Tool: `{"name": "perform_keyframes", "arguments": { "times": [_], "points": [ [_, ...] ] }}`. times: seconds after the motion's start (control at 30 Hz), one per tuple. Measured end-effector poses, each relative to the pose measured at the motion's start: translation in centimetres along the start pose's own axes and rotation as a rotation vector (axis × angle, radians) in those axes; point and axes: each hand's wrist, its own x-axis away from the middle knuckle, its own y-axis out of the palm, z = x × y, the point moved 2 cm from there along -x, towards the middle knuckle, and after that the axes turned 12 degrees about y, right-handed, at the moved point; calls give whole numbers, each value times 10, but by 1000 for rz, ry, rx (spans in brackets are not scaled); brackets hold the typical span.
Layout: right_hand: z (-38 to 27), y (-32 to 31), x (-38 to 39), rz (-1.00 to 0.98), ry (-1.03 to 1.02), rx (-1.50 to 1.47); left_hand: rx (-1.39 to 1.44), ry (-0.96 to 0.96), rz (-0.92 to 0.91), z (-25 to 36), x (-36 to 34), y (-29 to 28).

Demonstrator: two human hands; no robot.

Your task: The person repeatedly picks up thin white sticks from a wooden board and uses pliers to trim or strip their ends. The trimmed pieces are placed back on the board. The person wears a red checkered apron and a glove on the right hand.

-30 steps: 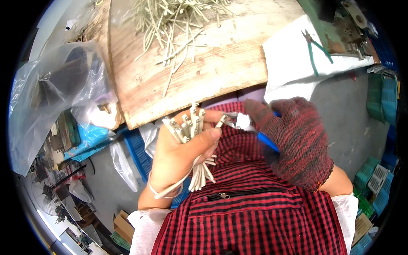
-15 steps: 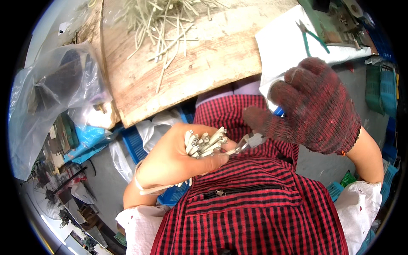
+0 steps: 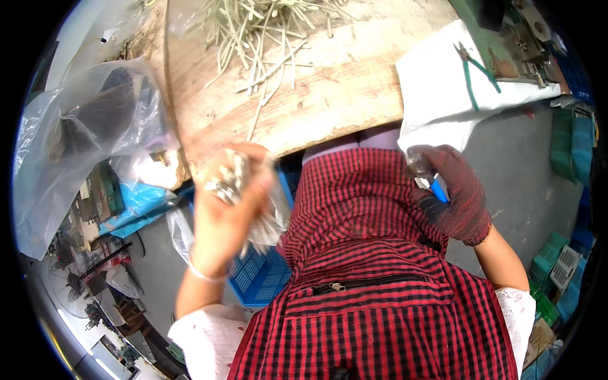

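Note:
My bare left hand [image 3: 226, 209], blurred by motion, grips a bundle of pale cords [image 3: 234, 174] with small metal pieces at their ends, near the wooden board's front edge. My right hand [image 3: 453, 196], in a dark red-and-black knit glove, is closed round a blue-handled hand tool [image 3: 436, 187], partly hidden in the fingers, at the right of my checked apron [image 3: 373, 310]. A loose pile of similar cords [image 3: 259, 25] lies on the wooden board [image 3: 329, 85] above.
A white cloth [image 3: 430, 95] bears green-handled pliers [image 3: 475, 73] at the right. Clear plastic bags [image 3: 88, 126] hang at the left, a blue crate [image 3: 256, 275] sits below the board, and stacked baskets [image 3: 570, 139] line the right.
My left hand has moved left, and lately up, away from the tool. My right hand swung up and outward, then came back lower with the tool, now apart from the bundle.

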Motion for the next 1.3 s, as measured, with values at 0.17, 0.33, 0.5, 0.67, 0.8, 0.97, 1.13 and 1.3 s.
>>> {"name": "perform_keyframes", "arguments": {
  "times": [0.17,0.33,0.5,0.67,0.8,0.97,1.13,1.3],
  "points": [
    [0,0,4,-57,156,-69,-1398,1108,-621,-29,-84,-53],
    [-1,14,1,-161,216,-207,-1226,1403,-841,-33,-95,-33],
    [31,38,18,-152,603,-897,-546,1037,-46,3,-74,-9],
    [-8,25,2,-313,492,-627,572,268,97,-4,-17,16],
    [-56,9,-21,-146,51,-59,546,-82,-55,-6,14,46],
    [-63,4,-24,34,-31,133,579,-159,-73,6,17,51],
    [-73,-3,-23,47,-17,175,543,-201,-82,11,18,55],
    [-85,-12,-20,46,-29,207,580,-209,-58,16,16,58]
  ]
}}
